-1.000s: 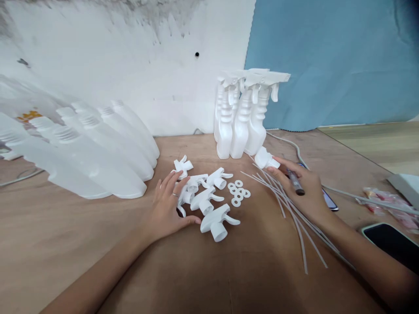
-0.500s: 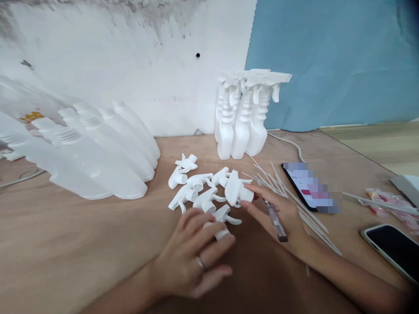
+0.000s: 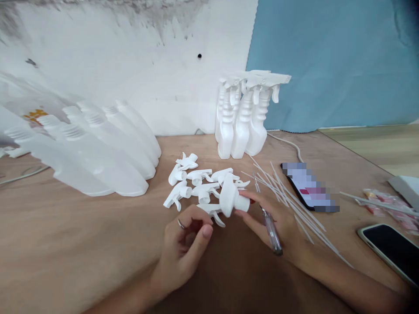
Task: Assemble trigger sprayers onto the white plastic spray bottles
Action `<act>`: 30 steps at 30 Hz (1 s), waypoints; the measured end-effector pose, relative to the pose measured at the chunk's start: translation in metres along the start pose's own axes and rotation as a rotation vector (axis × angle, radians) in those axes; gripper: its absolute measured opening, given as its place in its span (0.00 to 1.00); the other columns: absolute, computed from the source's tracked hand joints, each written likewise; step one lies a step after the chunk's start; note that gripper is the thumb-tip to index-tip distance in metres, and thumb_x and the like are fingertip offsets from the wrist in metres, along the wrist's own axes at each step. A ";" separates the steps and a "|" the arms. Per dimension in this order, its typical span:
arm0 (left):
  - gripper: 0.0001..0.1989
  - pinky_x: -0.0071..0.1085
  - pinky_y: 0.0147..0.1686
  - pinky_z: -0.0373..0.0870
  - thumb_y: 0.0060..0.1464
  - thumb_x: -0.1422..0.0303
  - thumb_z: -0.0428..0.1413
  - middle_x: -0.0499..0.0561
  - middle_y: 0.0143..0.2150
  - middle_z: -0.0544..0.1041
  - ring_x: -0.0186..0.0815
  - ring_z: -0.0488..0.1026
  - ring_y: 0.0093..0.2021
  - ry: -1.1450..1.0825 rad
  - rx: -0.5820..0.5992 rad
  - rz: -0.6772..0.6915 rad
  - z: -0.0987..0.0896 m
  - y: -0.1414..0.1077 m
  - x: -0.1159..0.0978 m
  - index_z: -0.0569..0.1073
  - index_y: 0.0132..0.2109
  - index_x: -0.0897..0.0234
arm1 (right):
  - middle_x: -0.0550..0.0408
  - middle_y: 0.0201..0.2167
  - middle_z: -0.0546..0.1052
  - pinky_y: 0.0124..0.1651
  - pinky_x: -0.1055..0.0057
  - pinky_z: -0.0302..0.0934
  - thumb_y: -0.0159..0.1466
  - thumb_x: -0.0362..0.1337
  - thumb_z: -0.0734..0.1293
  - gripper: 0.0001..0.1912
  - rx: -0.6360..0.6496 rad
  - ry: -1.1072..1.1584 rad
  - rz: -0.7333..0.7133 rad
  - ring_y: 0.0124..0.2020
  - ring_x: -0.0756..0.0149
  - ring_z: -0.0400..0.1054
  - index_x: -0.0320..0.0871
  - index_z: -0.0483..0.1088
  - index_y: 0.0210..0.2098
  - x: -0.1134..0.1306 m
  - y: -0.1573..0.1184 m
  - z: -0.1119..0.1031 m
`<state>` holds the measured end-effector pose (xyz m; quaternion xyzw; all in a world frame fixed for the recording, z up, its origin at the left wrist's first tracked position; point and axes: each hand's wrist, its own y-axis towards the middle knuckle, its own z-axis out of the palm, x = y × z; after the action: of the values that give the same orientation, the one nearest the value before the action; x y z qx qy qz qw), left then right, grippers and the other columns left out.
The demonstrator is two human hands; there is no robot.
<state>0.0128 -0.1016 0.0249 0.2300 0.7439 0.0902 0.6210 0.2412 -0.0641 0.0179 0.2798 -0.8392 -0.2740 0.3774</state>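
Note:
My right hand [image 3: 278,222] grips a white spray head [image 3: 229,196] by its round collar, between thumb and fingertips. A screwdriver with a clear handle [image 3: 272,231] also rests in that hand, its thin shaft pointing up and away. My left hand [image 3: 188,244], with a ring on one finger, is curled with a gap between thumb and forefinger and nothing seen in it. Its fingertips are beside a loose spray head [image 3: 214,211] lying nearest to me. Several more white spray heads [image 3: 178,194] lie in a cluster beyond the hands.
Open-necked white bottles [image 3: 108,161] stand at the left. Bottles with spray heads fitted [image 3: 242,126] stand near the wall. Thin white tubes [image 3: 294,203], a lit phone [image 3: 307,187], a dark phone [image 3: 391,250] and wrapped packets [image 3: 389,207] are at the right.
My left hand has turned over, thumb now upward, and moved back from the spray heads. Several loose heads have shifted. The held spray head has come slightly nearer and turned.

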 end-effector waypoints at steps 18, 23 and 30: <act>0.21 0.30 0.18 0.76 0.66 0.70 0.46 0.48 0.39 0.73 0.32 0.74 0.25 -0.893 0.131 -0.446 -0.017 0.011 0.018 0.55 0.63 0.48 | 0.47 0.49 0.74 0.46 0.66 0.69 0.74 0.47 0.55 0.23 0.160 0.316 -0.020 0.44 0.60 0.72 0.46 0.60 0.65 0.017 -0.014 -0.002; 0.18 0.28 0.20 0.76 0.69 0.66 0.42 0.47 0.30 0.72 0.32 0.73 0.24 -0.905 0.180 -0.445 -0.016 0.010 0.019 0.53 0.63 0.49 | 0.49 0.40 0.77 0.46 0.61 0.69 0.71 0.38 0.61 0.15 0.114 0.436 -0.249 0.40 0.61 0.73 0.45 0.64 0.56 0.024 0.000 -0.002; 0.15 0.25 0.17 0.74 0.68 0.67 0.49 0.43 0.31 0.71 0.27 0.70 0.22 -0.850 0.150 -0.439 -0.014 0.008 0.020 0.55 0.57 0.47 | 0.49 0.40 0.78 0.45 0.67 0.70 0.69 0.37 0.67 0.13 0.189 0.411 -0.157 0.42 0.63 0.73 0.42 0.67 0.52 0.023 -0.005 -0.003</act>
<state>-0.0013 -0.0829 0.0133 0.1279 0.4595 -0.1988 0.8562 0.2319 -0.0837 0.0275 0.4281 -0.7424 -0.1600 0.4898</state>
